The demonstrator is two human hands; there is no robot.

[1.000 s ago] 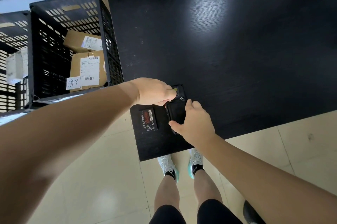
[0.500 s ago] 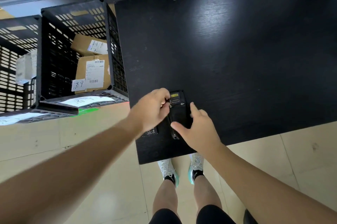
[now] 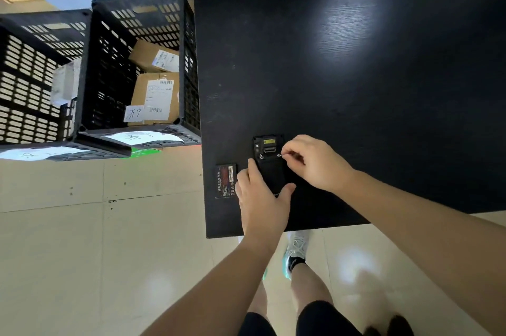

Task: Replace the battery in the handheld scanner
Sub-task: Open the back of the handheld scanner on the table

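Note:
The black handheld scanner [image 3: 269, 168] lies face down near the front left corner of the black table [image 3: 356, 89], its back cover on and two small silver latches showing near its top. My left hand [image 3: 261, 201] grips its lower end, thumb on the right side and fingers on the left. My right hand [image 3: 315, 163] pinches the right latch [image 3: 279, 155] with its fingertips. A loose flat battery [image 3: 226, 181] with a red label lies on the table just left of the scanner, beside my left fingers.
Two black slatted crates [image 3: 109, 75] stand on the floor left of the table; the nearer one holds labelled cardboard boxes [image 3: 156, 95]. Dark cabinets run along the back. The table's front edge is close behind my wrists, and my feet are below it.
My hands have swapped places: the left went from the scanner's top down to its lower end, the right from the lower end up to the right latch. The battery is uncovered again.

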